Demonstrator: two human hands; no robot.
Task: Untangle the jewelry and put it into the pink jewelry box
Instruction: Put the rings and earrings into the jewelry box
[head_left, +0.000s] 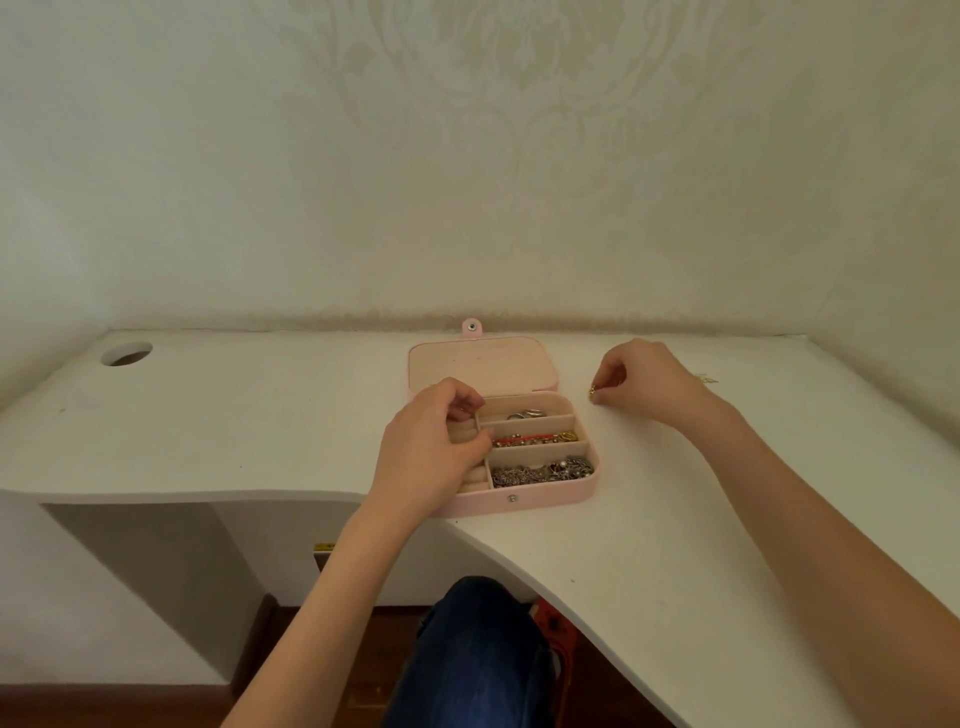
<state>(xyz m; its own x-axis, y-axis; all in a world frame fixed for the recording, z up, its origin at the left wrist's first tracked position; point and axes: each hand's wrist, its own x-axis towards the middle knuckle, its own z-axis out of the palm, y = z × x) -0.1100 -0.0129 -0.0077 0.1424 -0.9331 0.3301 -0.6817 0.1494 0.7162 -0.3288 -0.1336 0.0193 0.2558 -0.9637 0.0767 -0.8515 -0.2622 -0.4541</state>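
Observation:
The pink jewelry box (540, 498) lies open on the white desk, its lid (480, 364) folded back toward the wall. Its right compartments hold silver rings (527, 414), a red and gold beaded piece (535, 439) and a heap of silver chains (543, 472). My left hand (431, 447) hovers over the box's left side with curled fingers at the ring-roll section; what it holds, if anything, is hidden. To the right of the box, my right hand (641, 379) pinches a small gold piece (592, 393) just above the desk.
The white desk (649, 519) has a curved front edge and a round cable hole (126, 354) at the back left. A thin gold item (707, 378) lies on the desk behind my right wrist. My knee in blue jeans (478, 649) sits under the desk edge.

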